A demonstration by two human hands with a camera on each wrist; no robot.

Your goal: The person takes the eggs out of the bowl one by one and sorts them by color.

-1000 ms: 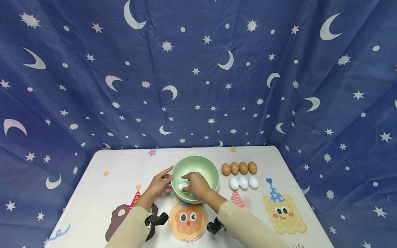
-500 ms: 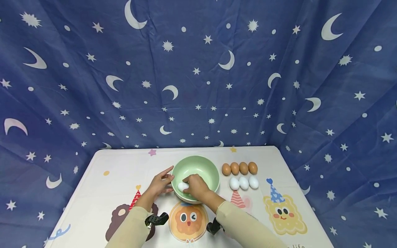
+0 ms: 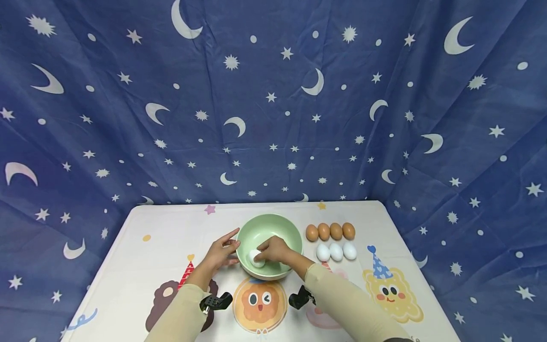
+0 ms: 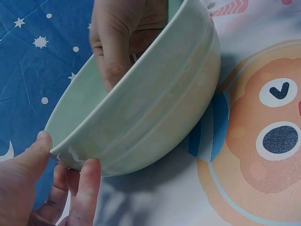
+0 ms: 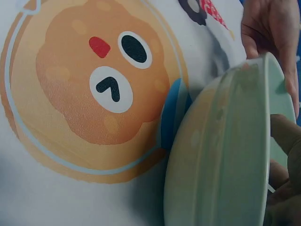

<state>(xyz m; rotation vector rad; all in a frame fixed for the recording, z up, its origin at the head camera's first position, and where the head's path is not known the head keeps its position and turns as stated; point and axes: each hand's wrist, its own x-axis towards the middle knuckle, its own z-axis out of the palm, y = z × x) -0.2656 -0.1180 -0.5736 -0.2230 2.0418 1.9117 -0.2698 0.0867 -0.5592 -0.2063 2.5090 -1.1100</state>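
Observation:
A pale green bowl (image 3: 290,235) stands near the middle of the table. My left hand (image 3: 220,253) holds its left rim; in the left wrist view the thumb (image 4: 35,153) lies at the rim and the fingers (image 4: 88,183) touch the outer wall. My right hand (image 3: 275,250) reaches down inside the bowl. Its thumb and fingers grip a white egg (image 3: 254,260) low in the bowl's near left part. The thumb covers some of the egg. From both wrist cameras the bowl wall hides most of the egg.
Several brown eggs (image 3: 335,232) lie in a row right of the bowl. Three white eggs (image 3: 336,252) form a second row nearer to me. A printed cloth (image 3: 166,256) covers the table, and a blue star-patterned curtain (image 3: 273,128) hangs behind it.
My right hand has shifted slightly right and away from me within the bowl. The white egg has moved a little to the right and turned. The left hand and the bowl have stayed put.

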